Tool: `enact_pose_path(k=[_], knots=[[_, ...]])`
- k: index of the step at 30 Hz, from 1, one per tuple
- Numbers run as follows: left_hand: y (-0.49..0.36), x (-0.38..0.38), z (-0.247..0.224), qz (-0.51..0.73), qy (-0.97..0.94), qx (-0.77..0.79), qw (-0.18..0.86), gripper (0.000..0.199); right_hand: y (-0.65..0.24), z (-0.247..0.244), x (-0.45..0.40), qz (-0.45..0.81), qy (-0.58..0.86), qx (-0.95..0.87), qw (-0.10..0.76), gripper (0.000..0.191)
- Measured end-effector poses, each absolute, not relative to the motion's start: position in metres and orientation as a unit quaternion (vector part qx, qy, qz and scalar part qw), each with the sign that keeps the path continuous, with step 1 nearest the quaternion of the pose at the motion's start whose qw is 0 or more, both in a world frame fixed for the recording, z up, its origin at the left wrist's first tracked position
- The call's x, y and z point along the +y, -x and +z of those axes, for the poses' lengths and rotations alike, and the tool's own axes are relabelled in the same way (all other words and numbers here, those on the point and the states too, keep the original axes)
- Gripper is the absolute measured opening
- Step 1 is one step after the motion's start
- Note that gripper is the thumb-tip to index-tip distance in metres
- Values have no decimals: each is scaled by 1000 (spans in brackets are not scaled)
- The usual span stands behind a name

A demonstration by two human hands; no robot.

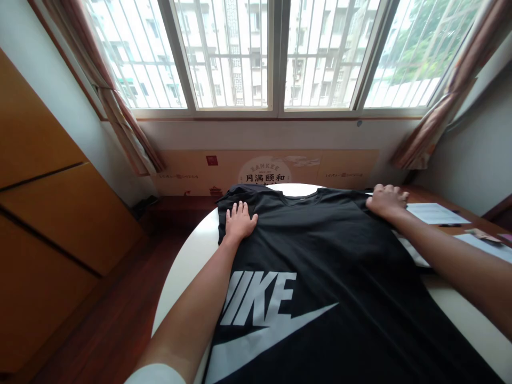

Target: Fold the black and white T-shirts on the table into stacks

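Note:
A black T-shirt (312, 250) with a large white NIKE logo and swoosh (260, 314) lies spread on a round white table (188, 272), its collar at the far side. My left hand (240, 221) rests flat on the shirt's far left shoulder area, fingers apart. At the far right shoulder, my right hand (386, 202) has its fingers curled over the cloth and appears to hold it. The sleeves are partly folded out of sight.
Papers (436, 213) and a pen (450, 225) lie on a wooden desk at the right. Orange-brown wardrobe doors (60, 213) stand at the left above a dark wooden floor (120, 314). Ahead are a barred window (276, 58), curtains and a printed panel (264, 170).

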State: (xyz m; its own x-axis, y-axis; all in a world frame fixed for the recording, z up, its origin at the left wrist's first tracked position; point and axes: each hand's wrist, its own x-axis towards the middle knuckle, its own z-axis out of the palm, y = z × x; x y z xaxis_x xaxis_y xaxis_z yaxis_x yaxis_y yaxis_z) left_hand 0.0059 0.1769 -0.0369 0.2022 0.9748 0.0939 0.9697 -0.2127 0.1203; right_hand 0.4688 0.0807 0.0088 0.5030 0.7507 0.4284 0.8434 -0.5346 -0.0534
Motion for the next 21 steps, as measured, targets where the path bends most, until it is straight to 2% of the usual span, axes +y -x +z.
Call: enact_pose_path(k=[5, 9, 14, 18, 21], knots=[[-6, 178, -37, 77, -779, 622, 15, 81, -340, -4, 30, -114, 718, -680, 92, 55], [-6, 180, -37, 69, -778, 625, 15, 81, -245, -14, -56, 14, 552, -828, 99, 61], [-6, 187, -39, 59, -780, 623, 3, 81, -216, -19, -119, 160, 454, -871, 100, 79], [-6, 190, -38, 54, -779, 624, -6, 82, -224, -40, -128, 103, 402, -899, 135, 88], [-8, 189, -36, 47, -776, 629, -12, 81, -215, -67, -133, -75, 299, -936, 168, 64]])
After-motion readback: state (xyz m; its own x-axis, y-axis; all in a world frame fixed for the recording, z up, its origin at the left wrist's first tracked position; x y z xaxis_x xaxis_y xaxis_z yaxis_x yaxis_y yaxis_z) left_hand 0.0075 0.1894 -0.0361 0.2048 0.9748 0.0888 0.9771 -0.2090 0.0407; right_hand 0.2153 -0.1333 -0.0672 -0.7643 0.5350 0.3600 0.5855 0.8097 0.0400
